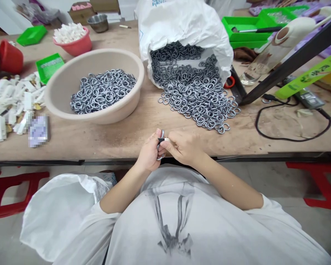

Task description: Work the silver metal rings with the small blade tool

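Lime-green strip (311, 75): here, on the right, dark characters run slantwise along it; one looks like 风, though that's uncertain, and the others are too blurred to read.
White sack (182, 25): blue lettering (158, 3) up top, crumpled and cut by the edge of the view, illegible.
Lilac card (38, 131): over on the left, broken into coarse blocks, so any print on it is hidden.

Basin (99, 60) and ring pile (197, 99) flank a narrow passage.
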`<state>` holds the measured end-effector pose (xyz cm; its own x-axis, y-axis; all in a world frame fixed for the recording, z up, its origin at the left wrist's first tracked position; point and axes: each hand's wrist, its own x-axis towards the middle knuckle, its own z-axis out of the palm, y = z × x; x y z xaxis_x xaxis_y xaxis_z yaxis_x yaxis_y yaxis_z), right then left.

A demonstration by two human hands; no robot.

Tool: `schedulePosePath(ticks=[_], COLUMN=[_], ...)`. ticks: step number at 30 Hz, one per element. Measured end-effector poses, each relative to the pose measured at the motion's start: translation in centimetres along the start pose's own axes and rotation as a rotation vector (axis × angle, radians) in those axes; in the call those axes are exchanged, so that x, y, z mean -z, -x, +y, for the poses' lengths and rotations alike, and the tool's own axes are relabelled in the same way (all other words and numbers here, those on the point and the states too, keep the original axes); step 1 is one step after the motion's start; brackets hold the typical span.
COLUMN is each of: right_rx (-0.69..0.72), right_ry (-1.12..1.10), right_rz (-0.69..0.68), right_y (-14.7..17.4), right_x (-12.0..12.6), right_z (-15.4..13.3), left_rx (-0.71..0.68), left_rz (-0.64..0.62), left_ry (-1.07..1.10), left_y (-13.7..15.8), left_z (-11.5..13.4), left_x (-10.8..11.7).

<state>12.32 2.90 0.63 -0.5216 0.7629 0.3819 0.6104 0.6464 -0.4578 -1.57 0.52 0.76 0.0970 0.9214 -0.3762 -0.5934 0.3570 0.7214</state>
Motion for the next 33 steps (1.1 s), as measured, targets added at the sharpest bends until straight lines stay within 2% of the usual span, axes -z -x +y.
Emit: schedulePosePath(ticks=[3,5,7,10,13,15,19,21,22,24,26,27,30,33], right_rx=[-0.109,-0.266,-0.404,-0.390,-0.350,-0.385,-0.442,-0.412,-0.392,-0.370,-0.428,-0.471,-0.578,-0.567], right_ry=[-0.046,-0.026,0.056,0.194,0.326,0.395,0.381,0.203,0.035,-0.435,-0.917,-1.069,-1.249,-1.201], right_rz=[0.046,0.113,0.108,-0.023,-0.117,-0.173,-0.187,-0.147,-0.138,-0.165,-0.283,-0.314,-0.342,-0.209], right_y=[-0.9,-2.2,-4.1,-7.5,-11.2,-13.1,-14.5,-13.3,-12.3,-9.7,-7.0,-5.8,-3.7,-3.3], right_x=[-0.1,0.0,0.1,-0.4,-1.8,-2.8,-3.2,-2.5,-1.9,-0.7,0.3,0.7,0.9,-0.1], right_z=[1.3,2.8,4.2,5.5,6.0,6.2,6.7,6.7,6.5,5.7,4.5,3.9,2.5,1.8], left_rx=[0.031,0.076,0.121,0.133,0.070,0.018,-0.062,-0.069,-0.069,-0.084,-0.120,-0.141,-0.220,-0.315], left_rz=[-0.060,-0.120,-0.152,-0.117,-0.068,-0.048,-0.007,0.025,0.048,0.103,0.120,0.101,-0.010,-0.039], left_ry=[0.010,0.016,0.060,0.207,0.320,0.341,0.340,0.320,0.298,0.216,0.092,0.023,-0.182,-0.307], left_y=[0.4,0.8,1.0,0.6,-0.1,-0.4,-0.8,-1.1,-1.4,-2.0,-2.5,-2.7,-2.8,-2.6], left_z=[0.2,0.5,0.9,1.7,2.6,3.0,3.7,3.8,3.7,3.2,2.3,1.7,0.1,-0.5], left_x=[0.0,0.1,0.3,1.1,2.4,3.2,4.2,4.2,4.0,3.3,2.4,2.1,1.3,1.2])
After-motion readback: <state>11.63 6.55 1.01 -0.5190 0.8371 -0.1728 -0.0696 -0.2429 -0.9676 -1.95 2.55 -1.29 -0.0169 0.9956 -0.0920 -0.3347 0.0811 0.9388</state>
